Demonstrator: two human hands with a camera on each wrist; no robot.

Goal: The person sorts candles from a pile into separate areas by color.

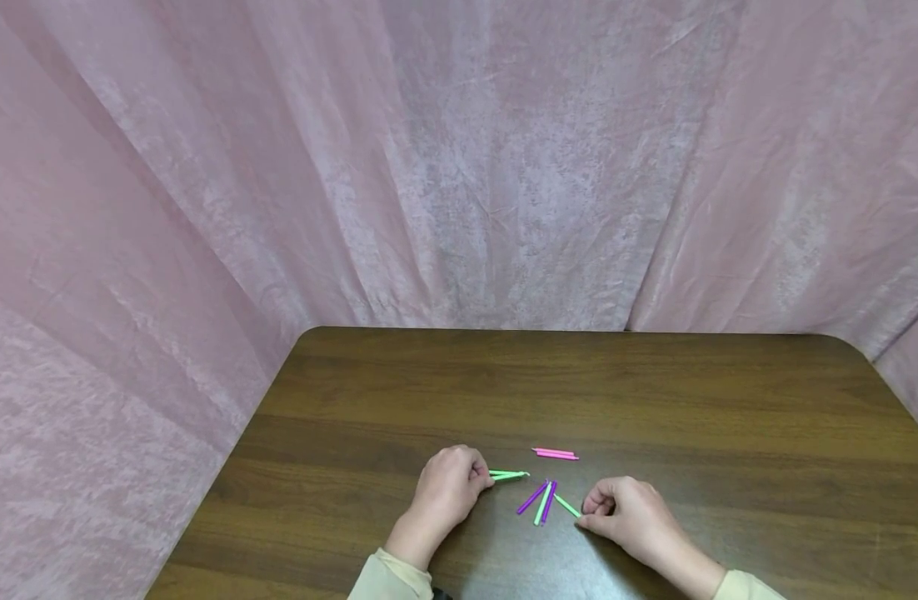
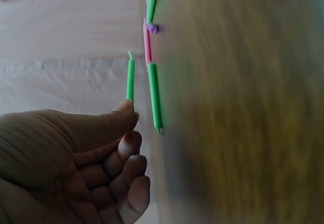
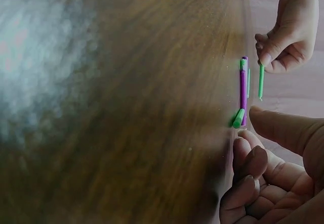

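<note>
Thumb & index of your L hand (image 1: 447, 483) pinch one green candle (image 2: 130, 79), raised off the tbl (image 1: 399, 392), just beside a 2nd green candle (image 2: 155, 97) lying flat. Your R hand (image 1: 635, 512): thumb & fingers apart at near end of a 3rd green candle (image 1: 567, 506); can't tell if they touch it. Btwn hands, 2 purple candles (image 1: 532, 497) flank a 4th green candle (image 1: 542, 506). Pink pair (image 1: 555, 454) lies farther back.

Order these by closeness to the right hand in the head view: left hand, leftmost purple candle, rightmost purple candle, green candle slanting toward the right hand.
1. Slanting green candle: immediately left of the right hand.
2. Rightmost purple candle: just left of that.
3. Leftmost purple candle: further left.
4. Left hand: farthest, across on the left.
</note>
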